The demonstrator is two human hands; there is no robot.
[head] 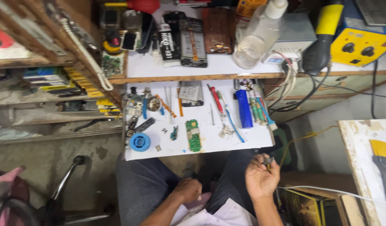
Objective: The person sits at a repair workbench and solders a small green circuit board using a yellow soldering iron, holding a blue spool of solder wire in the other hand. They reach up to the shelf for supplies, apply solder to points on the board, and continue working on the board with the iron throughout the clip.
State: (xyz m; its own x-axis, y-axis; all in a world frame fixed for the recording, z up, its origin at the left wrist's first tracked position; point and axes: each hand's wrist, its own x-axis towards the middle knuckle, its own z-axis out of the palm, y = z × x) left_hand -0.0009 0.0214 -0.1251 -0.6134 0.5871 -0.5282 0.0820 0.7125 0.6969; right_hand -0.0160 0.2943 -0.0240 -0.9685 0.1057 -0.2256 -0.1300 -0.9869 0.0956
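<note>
While you sit at the white worktop (201, 148), your right hand (261, 178) is raised just off its near right corner, fingertips pinched narrow on a small dark part (267, 160) with a thin yellow wire (299, 138) running up from it. Your left hand (188, 190) rests on your lap, fingers curled in; it seems to hold nothing, though the view is too dim there to be sure.

Judging by this, you are at the stage of holding the wired part ready, away from the bench, with nothing yet being worked on the worktop. The next move calls for a steady pinch and slack in the wire, so it does not sweep the loose bits near the edge.

Counted on the worktop: one green circuit board (193, 134), one blue solder spool (140, 142), one red-handled screwdriver (215, 100), one blue lighter-shaped tool (244, 109), one pair of tweezers (225, 130). On the upper shelf (218, 69) stand one clear plastic bottle (260, 35) and one opened phone (193, 42)
</note>
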